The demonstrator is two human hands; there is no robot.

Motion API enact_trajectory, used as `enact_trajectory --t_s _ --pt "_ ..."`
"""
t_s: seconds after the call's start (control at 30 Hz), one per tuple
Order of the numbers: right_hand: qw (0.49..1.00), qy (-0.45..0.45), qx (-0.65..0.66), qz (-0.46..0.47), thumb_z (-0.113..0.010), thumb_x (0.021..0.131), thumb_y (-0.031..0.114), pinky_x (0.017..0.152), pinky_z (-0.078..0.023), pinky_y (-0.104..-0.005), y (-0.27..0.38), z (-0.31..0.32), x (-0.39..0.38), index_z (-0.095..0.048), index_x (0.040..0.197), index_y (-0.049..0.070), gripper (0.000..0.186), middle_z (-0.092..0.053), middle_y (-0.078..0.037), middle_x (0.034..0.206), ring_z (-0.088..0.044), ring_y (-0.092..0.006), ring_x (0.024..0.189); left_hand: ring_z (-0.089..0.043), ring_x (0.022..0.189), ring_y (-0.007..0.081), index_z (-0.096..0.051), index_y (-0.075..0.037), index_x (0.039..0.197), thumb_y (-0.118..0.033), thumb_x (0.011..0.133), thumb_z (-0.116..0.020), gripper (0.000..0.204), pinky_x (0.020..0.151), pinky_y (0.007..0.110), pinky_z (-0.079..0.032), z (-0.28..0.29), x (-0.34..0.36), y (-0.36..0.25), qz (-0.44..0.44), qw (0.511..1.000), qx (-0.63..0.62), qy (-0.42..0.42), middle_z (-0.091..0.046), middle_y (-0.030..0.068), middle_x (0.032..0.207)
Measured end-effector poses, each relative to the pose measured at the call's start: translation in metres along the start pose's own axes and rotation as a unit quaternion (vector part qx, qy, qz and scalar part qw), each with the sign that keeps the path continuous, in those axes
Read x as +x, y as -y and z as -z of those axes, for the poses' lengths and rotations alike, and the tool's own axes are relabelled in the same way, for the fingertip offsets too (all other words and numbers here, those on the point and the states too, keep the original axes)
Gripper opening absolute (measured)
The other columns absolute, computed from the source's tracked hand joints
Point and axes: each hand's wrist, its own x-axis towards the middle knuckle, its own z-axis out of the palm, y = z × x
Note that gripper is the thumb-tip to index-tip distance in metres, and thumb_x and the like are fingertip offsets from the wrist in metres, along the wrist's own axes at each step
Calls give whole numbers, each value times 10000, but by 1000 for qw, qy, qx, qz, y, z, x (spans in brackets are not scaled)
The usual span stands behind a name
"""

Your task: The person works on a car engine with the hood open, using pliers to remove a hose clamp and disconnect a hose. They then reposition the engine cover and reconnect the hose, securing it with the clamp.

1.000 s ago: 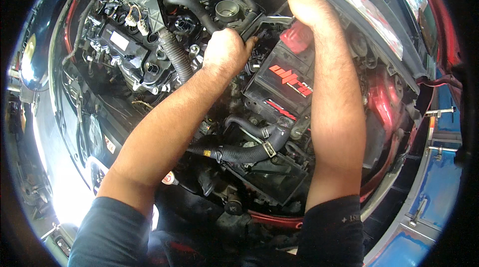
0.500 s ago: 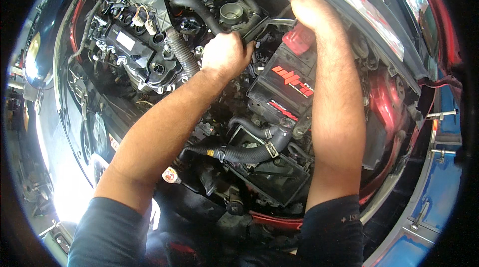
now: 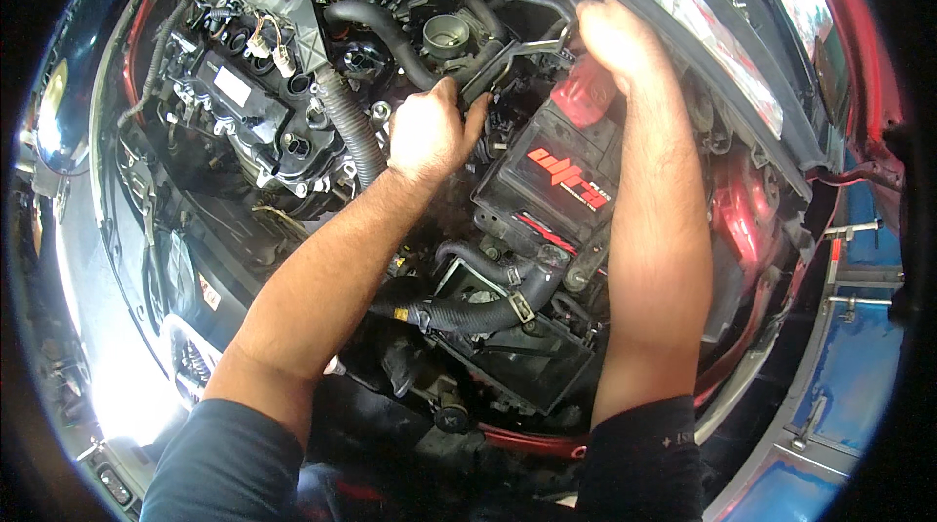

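Observation:
My left hand (image 3: 429,135) is closed at the near end of a dark, narrow bar-like part (image 3: 485,78) in the engine bay. Its thumb lies along one side, and the other fingers are mostly hidden. From that part a bent grey metal rod (image 3: 537,46) runs toward my right hand (image 3: 620,42). That hand is curled at the far right, with its fingertips out of sight, so what it holds cannot be made out. Below and between my arms sits a black car battery (image 3: 532,200), with a red terminal cover (image 3: 584,93) close under my right hand.
The engine (image 3: 244,102), with loose connectors, fills the left. A corrugated hose (image 3: 348,127) and an open round throttle body (image 3: 446,35) lie near my left hand. A thick black hose (image 3: 478,315) crosses an open black box (image 3: 547,376). A blue cabinet (image 3: 815,395) stands right.
The view has shifted slightly, so the engine and battery appear lower and further left. My right hand has moved slightly right, and more of the rod's bent end shows beside it.

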Motion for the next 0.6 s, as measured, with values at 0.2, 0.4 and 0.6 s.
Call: enact_trajectory --t_s 0.2,0.4,0.6 --pt "993 -21 115 -25 -553 897 215 763 -524 -430 3 -2 -8 -623 1106 -71 361 -704 -180 991 -694 -295 804 -693 644 401 -626 -10 782 -476 907 -636 483 618 480 -569 8 3 0 44 997 36 60 -653 223 633" --pt "955 63 242 -159 -539 965 180 743 -553 -345 10 10 -35 -637 1141 -2 272 -723 -152 968 -701 -213 808 -702 670 395 -640 -7 776 -485 915 -617 498 640 483 -572 11 5 -6 61 994 50 79 -669 220 660" --pt "865 47 488 -111 -669 946 289 870 -520 -348 -1 4 -33 -449 1377 -44 588 -729 -135 1003 -678 -195 916 -685 716 425 -697 28 821 -472 883 -683 504 668 482 -556 12 9 -8 90 992 16 84 -660 256 696"
